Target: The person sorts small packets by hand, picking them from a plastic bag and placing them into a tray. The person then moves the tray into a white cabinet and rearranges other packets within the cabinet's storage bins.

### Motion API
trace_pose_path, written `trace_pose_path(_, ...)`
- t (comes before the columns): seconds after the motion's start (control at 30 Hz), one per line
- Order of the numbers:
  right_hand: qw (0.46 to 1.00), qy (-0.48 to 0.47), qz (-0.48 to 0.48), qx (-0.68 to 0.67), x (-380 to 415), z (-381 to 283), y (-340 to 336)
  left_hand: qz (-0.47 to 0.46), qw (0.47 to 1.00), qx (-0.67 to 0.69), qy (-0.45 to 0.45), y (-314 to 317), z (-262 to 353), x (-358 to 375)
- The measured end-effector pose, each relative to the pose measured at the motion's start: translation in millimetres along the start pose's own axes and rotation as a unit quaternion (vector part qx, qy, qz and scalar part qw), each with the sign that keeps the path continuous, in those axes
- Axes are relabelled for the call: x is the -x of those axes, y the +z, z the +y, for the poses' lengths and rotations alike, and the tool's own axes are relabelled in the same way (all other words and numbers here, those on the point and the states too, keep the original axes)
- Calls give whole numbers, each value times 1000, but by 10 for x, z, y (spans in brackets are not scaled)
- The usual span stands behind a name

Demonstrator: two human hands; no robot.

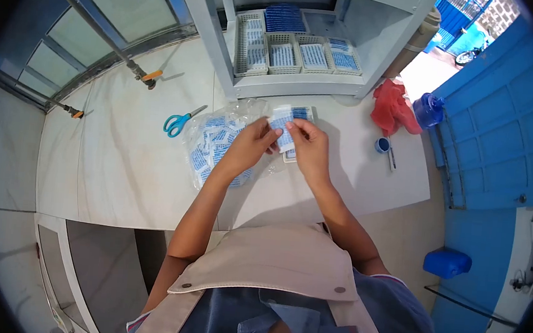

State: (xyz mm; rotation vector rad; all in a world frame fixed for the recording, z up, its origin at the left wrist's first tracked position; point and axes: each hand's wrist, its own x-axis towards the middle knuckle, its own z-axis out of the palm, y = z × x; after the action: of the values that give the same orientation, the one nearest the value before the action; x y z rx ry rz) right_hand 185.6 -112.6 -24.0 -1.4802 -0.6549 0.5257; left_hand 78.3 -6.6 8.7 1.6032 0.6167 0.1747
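1. Two hands meet over the middle of the surface (122, 168): the left hand (252, 143) and the right hand (309, 146) each have their fingers pinched shut on the same small white-and-blue packet (282, 129), held between them just above the surface.
2. Judging by the grip, the step in hand looks like sorting or checking a single packet taken from the loose supply; the next move would call for a steady pinch and a clear spot to set it down flat.
3. Directly under the hands, at about 12 o'clock from them, lies a small tray (300, 114) with more blue-printed packets in it, touching the foot of the shelf unit (298, 84).
4. At 9 o'clock from the hands, a clear plastic bag (215, 140) full of the same packets lies spread out, partly under the left wrist.
5. Farther out at 9 o'clock, well apart from the bag, rest scissors (179, 122) with teal handles.
6. At 12 o'clock, the shelf unit carries white baskets (284, 55) filled with stacked packets.
7. At 2 o'clock lie a red cloth (393, 107) and a blue bottle (428, 110); at 3 o'clock, a small blue cap (382, 144).
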Motion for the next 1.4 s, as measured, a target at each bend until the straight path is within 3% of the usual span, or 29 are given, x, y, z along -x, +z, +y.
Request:
trace_pose_path(0.07,976,-101,101,163,-7,88,-131,40,993,-38,107,115,-9,-167)
trace_pose_path(0.13,969,-98,109,199,9,186,-231,54,983,-116,134,209,-133,-300)
trace_pose_path(0.2,931,-140,105,320,48,286,-280,82,937,-280,193,271,-208,-359)
trace_pose_path(0.27,921,-147,104,346,96,312,-296,76,939,-288,171,309,-237,-316)
trace_pose_path(0.37,915,-161,81,361,110,333,-324,124,909,-327,226,336,-208,-284)
trace_pose_path(0.43,919,-171,62,351,115,290,-333,159,849,-375,337,302,-163,-350)
trace_pose_path(0.6,868,-229,73,434,214,239,-325,131,852,-394,320,268,-185,-445)
trace_pose_path(0.77,868,-205,76,446,264,102,-316,116,866,-374,311,278,-183,-433)
trace_pose_path(0.83,863,-193,52,464,284,89,-300,131,833,-425,329,294,-199,-433)
trace_pose_path(0.93,854,-181,49,486,274,96,-266,178,830,-423,316,306,-213,-361)
trace_pose_path(1.03,852,-179,64,489,243,109,-260,114,818,-467,315,312,-235,-209)
trace_pose_path(1.17,855,-151,18,495,195,105,-266,101,823,-477,291,326,-189,-89)
trace_pose_path(1.27,849,-165,7,501,175,78,-269,123,844,-407,328,121,-3,104)
trace_pose_path(1.33,846,-182,12,501,170,78,-256,190,920,-251,236,-261,52,238)
trace_pose_path(1.4,871,-176,-9,459,125,75,-288,166,934,-311,64,-648,157,378)
